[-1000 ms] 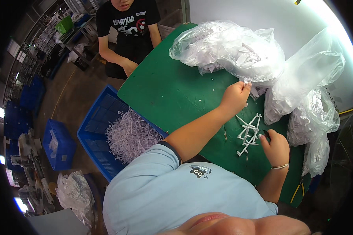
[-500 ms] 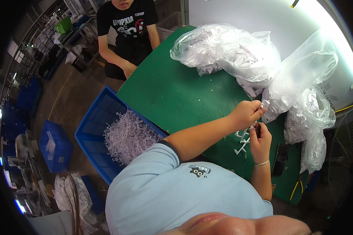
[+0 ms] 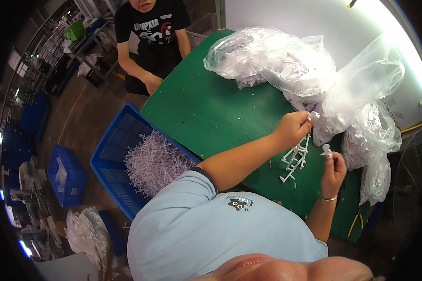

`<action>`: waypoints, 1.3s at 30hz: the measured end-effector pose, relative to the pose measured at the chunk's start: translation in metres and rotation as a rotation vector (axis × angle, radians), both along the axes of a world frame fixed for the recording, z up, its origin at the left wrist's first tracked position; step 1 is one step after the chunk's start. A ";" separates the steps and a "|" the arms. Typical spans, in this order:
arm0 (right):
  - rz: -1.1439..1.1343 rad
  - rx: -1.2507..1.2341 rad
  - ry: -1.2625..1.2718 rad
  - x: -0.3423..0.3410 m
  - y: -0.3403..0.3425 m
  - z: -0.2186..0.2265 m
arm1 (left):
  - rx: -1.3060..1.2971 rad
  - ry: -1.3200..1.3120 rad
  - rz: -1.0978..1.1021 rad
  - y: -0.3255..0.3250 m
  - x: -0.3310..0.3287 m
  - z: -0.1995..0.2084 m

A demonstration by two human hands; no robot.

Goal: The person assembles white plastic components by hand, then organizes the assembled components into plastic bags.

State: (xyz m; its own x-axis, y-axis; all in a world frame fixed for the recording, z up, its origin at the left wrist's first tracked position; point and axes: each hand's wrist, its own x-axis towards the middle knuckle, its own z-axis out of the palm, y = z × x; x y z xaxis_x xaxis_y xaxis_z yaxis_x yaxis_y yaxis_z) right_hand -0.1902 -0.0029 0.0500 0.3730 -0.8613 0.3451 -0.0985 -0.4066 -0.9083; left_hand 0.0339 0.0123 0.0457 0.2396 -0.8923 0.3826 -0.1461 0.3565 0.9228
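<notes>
My left hand [image 3: 294, 127] is closed over the green table, its fingertips pinching a small white plastic piece [image 3: 314, 115]. To the right and nearer, my right hand [image 3: 333, 174] pinches another small white plastic piece [image 3: 326, 148] between thumb and finger. Between the hands a branched white plastic sprue [image 3: 296, 158] shows against the table. Its upper end comes close under the left fingers; whether it touches them I cannot tell. Just beyond the left hand stands a clear plastic bag [image 3: 335, 110].
Clear bags of white plastic parts [image 3: 286, 61] crowd the far side of the green table [image 3: 197, 100]. A blue crate [image 3: 109, 154] heaped with white sprues [image 3: 157, 164] stands left. Yellow-handled pliers [image 3: 355, 225] lie at the right edge. Another person [image 3: 152, 42] sits beyond the far-left corner.
My hands have drawn apart. The right moved rightward with a small white piece, now covering the dark phone beside it; the left rose slightly away. More of the sprue shows.
</notes>
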 end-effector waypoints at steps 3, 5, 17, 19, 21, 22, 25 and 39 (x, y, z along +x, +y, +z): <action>-0.149 0.010 0.088 -0.044 -0.012 0.017 | -0.063 0.097 0.029 -0.008 -0.004 -0.007; -0.332 -0.101 0.066 -0.070 -0.029 0.019 | -0.030 -0.023 0.072 -0.011 0.004 -0.009; -1.098 -0.182 0.785 -0.154 -0.071 0.081 | 0.134 0.087 0.076 -0.009 -0.005 -0.003; -1.163 -0.230 0.881 -0.178 -0.091 0.070 | 0.126 0.091 0.057 -0.010 -0.004 -0.005; -1.227 -0.280 0.980 -0.176 -0.091 0.071 | 0.119 0.098 0.037 -0.012 -0.003 -0.009; -1.271 -0.332 0.935 -0.176 -0.086 0.072 | 0.106 0.088 0.045 -0.014 -0.004 -0.011; -1.140 -0.389 0.777 -0.145 -0.079 0.071 | 0.108 0.057 0.089 -0.014 -0.002 -0.013; 0.074 -0.207 0.120 0.015 -0.015 0.009 | -0.171 -0.368 -0.157 0.002 -0.009 -0.001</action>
